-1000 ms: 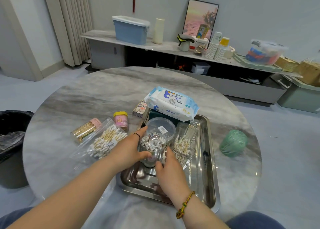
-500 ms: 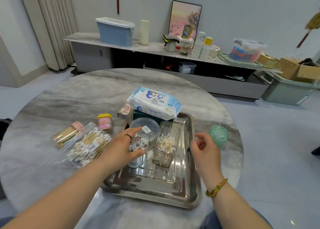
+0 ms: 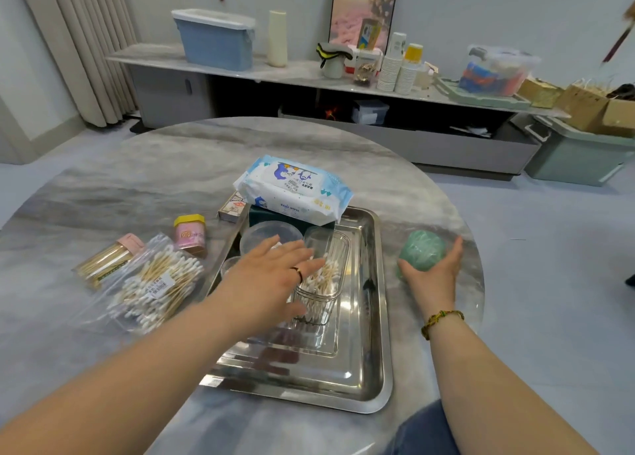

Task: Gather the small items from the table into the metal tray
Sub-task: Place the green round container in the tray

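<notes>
The metal tray [image 3: 364, 368] lies on the round marble table [image 3: 137, 186]. Inside it stand a clear box of cotton swabs [image 3: 326, 276], a round clear tub [image 3: 264, 236] and a small clear jar [image 3: 229, 265], mostly hidden by my left hand [image 3: 271, 279], which hovers flat and open above them. A pack of baby wipes [image 3: 295, 193] rests on a dark box at the tray's far end. My right hand [image 3: 431, 276] wraps around a green roll of bags [image 3: 421, 250] on the table right of the tray.
Left of the tray lie a bag of cotton swabs [image 3: 154, 282], a toothpick tube with a pink cap [image 3: 106, 260], a small pink jar with a yellow lid [image 3: 190, 236] and a small card box [image 3: 234, 207]. The table edge curves just beyond the green roll.
My left hand let go of the small jar and now hovers open over the tray. My right hand moved right, out of the tray, and closed around the green roll.
</notes>
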